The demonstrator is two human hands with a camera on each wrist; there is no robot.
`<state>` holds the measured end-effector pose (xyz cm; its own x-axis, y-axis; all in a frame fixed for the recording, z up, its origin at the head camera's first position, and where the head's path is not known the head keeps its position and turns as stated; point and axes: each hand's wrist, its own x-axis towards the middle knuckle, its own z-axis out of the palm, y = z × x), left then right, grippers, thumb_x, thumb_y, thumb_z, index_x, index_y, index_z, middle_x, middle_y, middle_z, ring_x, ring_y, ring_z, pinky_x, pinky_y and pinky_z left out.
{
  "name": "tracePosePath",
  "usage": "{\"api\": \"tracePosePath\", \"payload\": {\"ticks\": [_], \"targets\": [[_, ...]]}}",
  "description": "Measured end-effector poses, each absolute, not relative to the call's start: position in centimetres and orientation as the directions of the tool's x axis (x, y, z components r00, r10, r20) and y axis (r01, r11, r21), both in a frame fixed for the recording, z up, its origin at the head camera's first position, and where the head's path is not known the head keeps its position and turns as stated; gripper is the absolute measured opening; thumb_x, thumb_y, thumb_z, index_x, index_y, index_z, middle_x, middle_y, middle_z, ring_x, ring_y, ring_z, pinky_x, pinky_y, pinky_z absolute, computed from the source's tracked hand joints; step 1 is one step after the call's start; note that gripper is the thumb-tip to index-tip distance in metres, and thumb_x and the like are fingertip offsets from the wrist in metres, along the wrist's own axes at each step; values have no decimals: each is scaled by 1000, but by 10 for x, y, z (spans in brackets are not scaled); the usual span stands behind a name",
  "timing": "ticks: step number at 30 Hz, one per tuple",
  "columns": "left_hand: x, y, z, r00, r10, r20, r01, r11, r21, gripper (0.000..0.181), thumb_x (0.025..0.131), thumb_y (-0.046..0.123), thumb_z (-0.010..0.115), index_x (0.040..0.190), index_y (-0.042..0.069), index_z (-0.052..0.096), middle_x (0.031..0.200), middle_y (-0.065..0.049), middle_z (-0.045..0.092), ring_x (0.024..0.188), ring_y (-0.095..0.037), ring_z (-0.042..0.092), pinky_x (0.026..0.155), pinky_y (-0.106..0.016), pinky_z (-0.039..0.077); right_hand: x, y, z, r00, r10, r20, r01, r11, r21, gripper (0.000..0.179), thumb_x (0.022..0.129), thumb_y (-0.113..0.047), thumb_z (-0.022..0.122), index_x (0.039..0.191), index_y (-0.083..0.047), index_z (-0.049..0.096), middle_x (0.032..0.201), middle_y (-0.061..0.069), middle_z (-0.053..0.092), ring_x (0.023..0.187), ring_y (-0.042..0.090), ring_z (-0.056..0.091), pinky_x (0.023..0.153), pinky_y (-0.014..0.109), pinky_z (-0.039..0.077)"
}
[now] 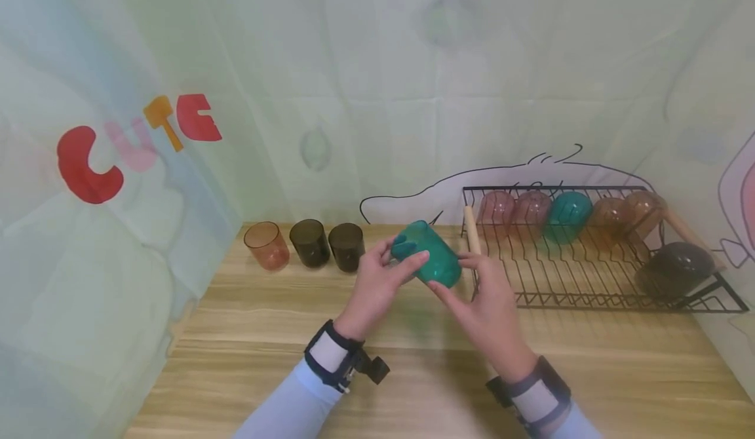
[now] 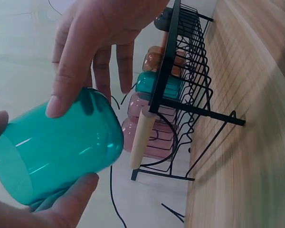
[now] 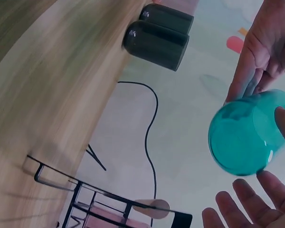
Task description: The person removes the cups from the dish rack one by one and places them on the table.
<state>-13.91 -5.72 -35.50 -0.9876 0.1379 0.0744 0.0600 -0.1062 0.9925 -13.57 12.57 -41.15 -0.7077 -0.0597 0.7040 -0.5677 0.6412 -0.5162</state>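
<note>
A teal see-through glass (image 1: 439, 265) is held tilted above the table between both hands. My left hand (image 1: 376, 288) grips it near its open rim, with the thumb along its side. At the base end, my right hand (image 1: 492, 308) pinches the glass between thumb and index finger; its other fingers stand off the glass, as the right wrist view shows. The glass (image 2: 61, 147) looks see-through and holds nothing visible in the left wrist view. Part of its rim side is hidden by the left fingers in the head view.
An amber-pink glass (image 1: 267, 247) and two dark glasses (image 1: 309, 244) stand in a row at the back left. On the right, a black wire rack (image 1: 566, 300) with wooden handles carries several upturned glasses, pink, teal, amber and dark. A printed cloth (image 1: 354, 98) hangs behind the table.
</note>
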Motion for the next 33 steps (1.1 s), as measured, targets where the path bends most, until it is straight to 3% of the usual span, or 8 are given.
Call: {"api": "tracePosePath", "payload": {"ticks": [9,16,22,33], "targets": [[-142,-65,-344,-975,45,216,217,38,975,60,81,28,73,126,-1,47,115,-13,58,100,-20,59,82,-34,48,-143,144,-405,-647,-100,756,-601,678,-424,49,77,-40,74,111,-8,60,111,3,60,103,17,53,90,35,41],[-167,-77,-370,-963,-44,267,258,137,956,70,73,46,76,128,13,47,117,-2,58,103,-14,57,82,-33,48,-144,161,-395,-679,-114,726,-562,716,-414,46,78,-42,72,107,-7,63,114,6,59,109,20,50,94,39,38],[-173,-84,-371,-956,-59,288,273,188,944,74,73,46,75,131,11,45,121,-3,56,109,-17,53,84,-32,47,-147,179,-387,-669,-129,732,-540,761,-360,40,78,-40,73,103,-10,65,115,8,59,110,24,50,95,42,36],[-189,-81,-398,-956,-119,269,219,321,921,75,69,54,76,129,20,47,120,4,55,111,-13,51,84,-35,46,-147,194,-390,-726,-90,682,-486,768,-417,46,80,-44,70,111,-10,63,116,7,59,109,24,53,92,41,41]]}}
